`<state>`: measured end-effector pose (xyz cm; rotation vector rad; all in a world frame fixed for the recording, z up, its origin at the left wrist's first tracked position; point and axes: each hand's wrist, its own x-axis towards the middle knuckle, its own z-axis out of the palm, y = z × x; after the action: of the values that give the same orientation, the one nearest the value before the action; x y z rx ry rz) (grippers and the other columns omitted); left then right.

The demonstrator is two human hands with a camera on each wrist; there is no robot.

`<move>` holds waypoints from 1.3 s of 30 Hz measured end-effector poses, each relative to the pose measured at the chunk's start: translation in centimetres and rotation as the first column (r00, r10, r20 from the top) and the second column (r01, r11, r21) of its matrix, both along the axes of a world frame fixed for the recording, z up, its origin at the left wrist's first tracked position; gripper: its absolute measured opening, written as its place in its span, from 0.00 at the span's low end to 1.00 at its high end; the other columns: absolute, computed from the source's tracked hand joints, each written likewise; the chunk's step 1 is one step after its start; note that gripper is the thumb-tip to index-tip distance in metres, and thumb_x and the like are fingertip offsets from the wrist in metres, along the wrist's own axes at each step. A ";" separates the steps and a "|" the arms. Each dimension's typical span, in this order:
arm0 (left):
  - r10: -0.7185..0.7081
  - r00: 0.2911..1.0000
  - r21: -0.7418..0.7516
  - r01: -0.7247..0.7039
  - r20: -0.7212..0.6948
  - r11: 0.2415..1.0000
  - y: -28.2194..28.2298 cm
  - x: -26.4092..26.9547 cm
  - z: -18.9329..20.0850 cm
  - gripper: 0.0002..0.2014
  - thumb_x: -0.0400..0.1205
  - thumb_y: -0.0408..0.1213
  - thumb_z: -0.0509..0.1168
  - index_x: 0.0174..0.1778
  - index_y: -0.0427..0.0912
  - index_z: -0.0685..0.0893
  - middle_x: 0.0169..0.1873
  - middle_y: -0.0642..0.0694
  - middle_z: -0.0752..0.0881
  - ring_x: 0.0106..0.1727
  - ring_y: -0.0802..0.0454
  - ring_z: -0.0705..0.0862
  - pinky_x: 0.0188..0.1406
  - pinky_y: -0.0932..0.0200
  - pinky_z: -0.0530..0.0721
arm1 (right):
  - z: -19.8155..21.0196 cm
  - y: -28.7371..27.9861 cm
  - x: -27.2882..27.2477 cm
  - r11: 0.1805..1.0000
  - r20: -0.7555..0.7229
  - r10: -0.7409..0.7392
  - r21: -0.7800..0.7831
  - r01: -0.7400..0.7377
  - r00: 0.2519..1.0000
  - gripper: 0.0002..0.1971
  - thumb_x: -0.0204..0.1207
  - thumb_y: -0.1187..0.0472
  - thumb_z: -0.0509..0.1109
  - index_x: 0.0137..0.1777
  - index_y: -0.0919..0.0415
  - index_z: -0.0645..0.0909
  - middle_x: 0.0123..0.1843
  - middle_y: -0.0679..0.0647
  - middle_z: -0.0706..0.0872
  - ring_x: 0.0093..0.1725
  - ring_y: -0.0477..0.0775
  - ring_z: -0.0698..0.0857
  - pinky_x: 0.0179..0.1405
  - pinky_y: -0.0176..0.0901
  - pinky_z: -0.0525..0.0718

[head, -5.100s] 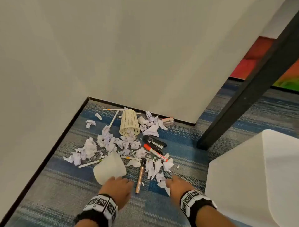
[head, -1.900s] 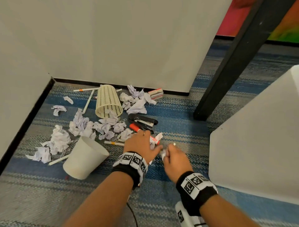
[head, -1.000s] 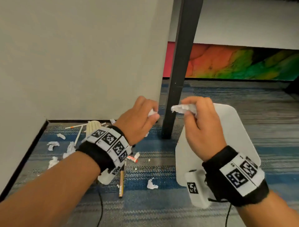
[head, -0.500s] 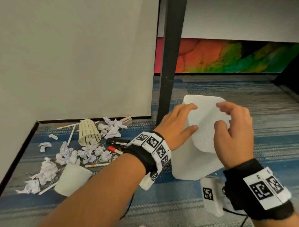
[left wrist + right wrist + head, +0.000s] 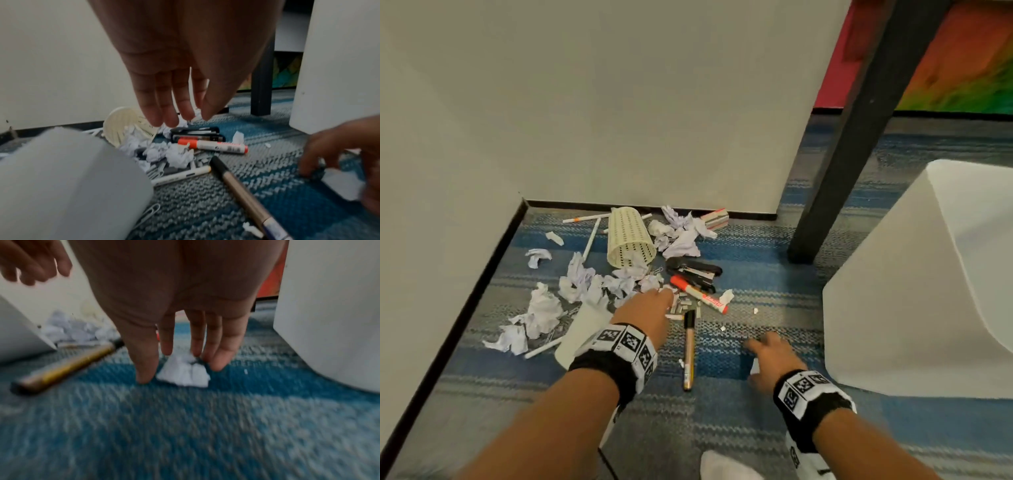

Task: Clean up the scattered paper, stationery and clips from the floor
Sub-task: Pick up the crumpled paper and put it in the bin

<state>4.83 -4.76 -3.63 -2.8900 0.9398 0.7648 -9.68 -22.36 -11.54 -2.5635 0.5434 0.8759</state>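
Note:
Crumpled paper wads [image 5: 585, 284] lie over the blue striped carpet by the wall corner. Among them are a tipped cream mesh pen holder [image 5: 630, 240], a black stapler [image 5: 695, 270], a red-capped marker [image 5: 700, 296], loose staples [image 5: 685, 305] and a gold pen [image 5: 689, 353]. My left hand [image 5: 664, 296] hovers with straight fingers [image 5: 164, 113] just above the wads near the marker [image 5: 213, 146], holding nothing. My right hand [image 5: 760, 346] is down on the carpet. Its thumb and fingers [image 5: 218, 360] straddle a small white paper scrap [image 5: 185, 378] without closing on it.
A tall white bin [image 5: 928, 274] stands at the right, close to my right hand. A white cup [image 5: 582, 332] lies on its side under my left wrist. A black table leg [image 5: 835, 164] rises behind. White pens [image 5: 590, 236], paper clips [image 5: 150, 212] and a small box [image 5: 715, 217] sit near the wall.
Half a second ago both hands were raised over the white bin's opening. Now both have dropped to the floor, the left over the paper pile, the right onto a scrap.

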 end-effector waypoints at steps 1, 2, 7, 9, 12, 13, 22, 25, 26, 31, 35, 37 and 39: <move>0.019 1.000 -0.001 -0.019 -0.001 1.000 0.0 0.3 -0.8 0.15 0.81 0.33 0.58 0.64 0.44 0.70 0.60 0.42 0.78 0.60 0.41 0.79 0.56 0.47 0.79 | -0.9 -0.1 -0.2 1.000 -0.009 0.012 -0.012 -0.012 1.000 0.26 0.73 0.56 0.70 0.71 0.52 0.70 0.68 0.59 0.67 0.69 0.66 0.71 0.68 0.51 0.74; 0.045 0.999 -0.009 -0.045 -0.011 0.999 -0.1 0.4 -1.5 0.16 0.80 0.32 0.58 0.64 0.44 0.69 0.60 0.41 0.77 0.60 0.39 0.79 0.57 0.46 0.79 | -1.4 -0.2 -0.4 1.000 0.006 0.015 -0.009 -0.015 1.000 0.20 0.73 0.58 0.69 0.66 0.54 0.74 0.65 0.58 0.70 0.66 0.65 0.74 0.64 0.49 0.76; 0.294 0.950 -0.113 -0.305 -0.100 0.946 -2.3 1.6 -4.6 0.22 0.77 0.28 0.62 0.66 0.41 0.65 0.65 0.38 0.70 0.59 0.36 0.79 0.52 0.46 0.78 | -1.3 -0.7 2.7 0.979 0.326 -0.199 0.112 0.171 0.924 0.05 0.74 0.65 0.63 0.48 0.58 0.78 0.50 0.60 0.82 0.51 0.63 0.82 0.49 0.47 0.77; 0.350 0.933 -0.156 -0.358 -0.080 0.921 -3.3 2.1 -5.3 0.23 0.77 0.28 0.63 0.66 0.42 0.64 0.67 0.39 0.65 0.55 0.35 0.81 0.45 0.46 0.78 | -1.2 -1.2 5.4 0.959 0.444 -0.281 0.172 0.227 0.851 0.08 0.73 0.69 0.60 0.47 0.59 0.76 0.48 0.62 0.81 0.49 0.64 0.81 0.48 0.49 0.77; 0.360 0.932 -0.082 -0.363 -0.052 0.928 -4.1 3.2 -6.5 0.26 0.78 0.30 0.63 0.69 0.45 0.62 0.70 0.39 0.61 0.54 0.35 0.82 0.40 0.50 0.74 | -1.1 -1.7 8.6 0.976 0.429 -0.210 0.143 0.163 0.879 0.20 0.76 0.69 0.58 0.65 0.53 0.76 0.55 0.62 0.75 0.52 0.64 0.78 0.52 0.49 0.77; 0.372 0.927 -0.033 -0.374 -0.053 0.927 -4.3 3.6 -6.9 0.27 0.78 0.30 0.63 0.71 0.46 0.61 0.71 0.39 0.60 0.56 0.34 0.82 0.41 0.50 0.75 | -1.2 -1.9 9.3 0.988 0.405 -0.152 0.083 0.129 0.902 0.23 0.77 0.66 0.59 0.71 0.50 0.73 0.58 0.62 0.73 0.54 0.65 0.78 0.54 0.49 0.77; 0.420 0.904 -0.066 -0.425 -0.078 0.903 -3.4 5.5 -8.3 0.14 0.78 0.38 0.65 0.60 0.43 0.76 0.63 0.39 0.71 0.59 0.36 0.79 0.54 0.44 0.79 | -2.1 -2.6 10.0 0.958 0.399 -0.286 0.108 0.265 0.871 0.10 0.80 0.54 0.64 0.54 0.61 0.77 0.58 0.60 0.73 0.54 0.64 0.79 0.56 0.48 0.76; 0.419 0.906 -0.183 -0.423 -0.062 0.887 -2.9 5.1 -8.0 0.13 0.75 0.46 0.68 0.49 0.43 0.77 0.55 0.41 0.73 0.57 0.39 0.77 0.54 0.47 0.79 | -2.1 -2.2 9.3 0.963 0.362 -0.267 0.078 0.257 0.893 0.13 0.80 0.53 0.65 0.61 0.57 0.75 0.60 0.58 0.73 0.57 0.61 0.79 0.58 0.47 0.76; 0.417 0.907 -0.239 -0.417 -0.054 0.877 -2.6 4.9 -7.9 0.14 0.74 0.48 0.69 0.44 0.43 0.75 0.50 0.42 0.73 0.54 0.40 0.77 0.51 0.49 0.78 | -2.3 -2.2 9.1 0.972 0.323 -0.234 0.044 0.232 0.917 0.15 0.80 0.54 0.65 0.65 0.55 0.74 0.62 0.59 0.73 0.59 0.61 0.79 0.59 0.47 0.76; 0.410 0.903 -0.447 -0.423 -0.130 0.788 -1.0 4.1 -5.8 0.15 0.77 0.49 0.66 0.38 0.39 0.76 0.36 0.42 0.78 0.39 0.45 0.76 0.38 0.56 0.71 | -2.9 -2.5 8.0 0.944 0.252 -0.324 0.027 0.328 0.912 0.15 0.80 0.60 0.64 0.65 0.60 0.75 0.70 0.62 0.67 0.61 0.64 0.79 0.62 0.46 0.76; 0.426 0.882 -0.484 -0.468 -0.202 0.739 0.8 4.0 -3.4 0.10 0.77 0.38 0.65 0.47 0.43 0.69 0.29 0.50 0.74 0.30 0.51 0.73 0.27 0.57 0.65 | -1.7 -1.8 8.5 0.869 0.393 -0.485 0.116 0.481 0.781 0.12 0.77 0.65 0.64 0.59 0.66 0.78 0.66 0.65 0.72 0.60 0.66 0.78 0.61 0.47 0.75; 0.428 0.887 -0.492 -0.454 -0.172 0.743 1.9 4.4 -2.3 0.12 0.77 0.36 0.63 0.51 0.45 0.67 0.26 0.49 0.73 0.25 0.52 0.71 0.24 0.58 0.64 | -0.4 0.0 10.1 0.878 0.525 -0.463 0.162 0.450 0.714 0.07 0.76 0.66 0.63 0.53 0.65 0.78 0.55 0.64 0.79 0.54 0.65 0.79 0.51 0.48 0.74; 0.459 0.881 -0.483 -0.452 -0.112 0.750 3.2 5.2 -1.5 0.13 0.78 0.34 0.62 0.54 0.47 0.67 0.23 0.47 0.73 0.22 0.49 0.70 0.21 0.58 0.63 | 0.5 2.8 12.4 0.927 0.588 -0.375 0.217 0.307 0.717 0.06 0.75 0.67 0.61 0.50 0.61 0.76 0.47 0.61 0.81 0.51 0.62 0.79 0.45 0.46 0.72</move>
<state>9.99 -1.52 -5.16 -3.6576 0.4619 0.5685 2.71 -19.52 -11.08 -2.3397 0.6985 -0.0929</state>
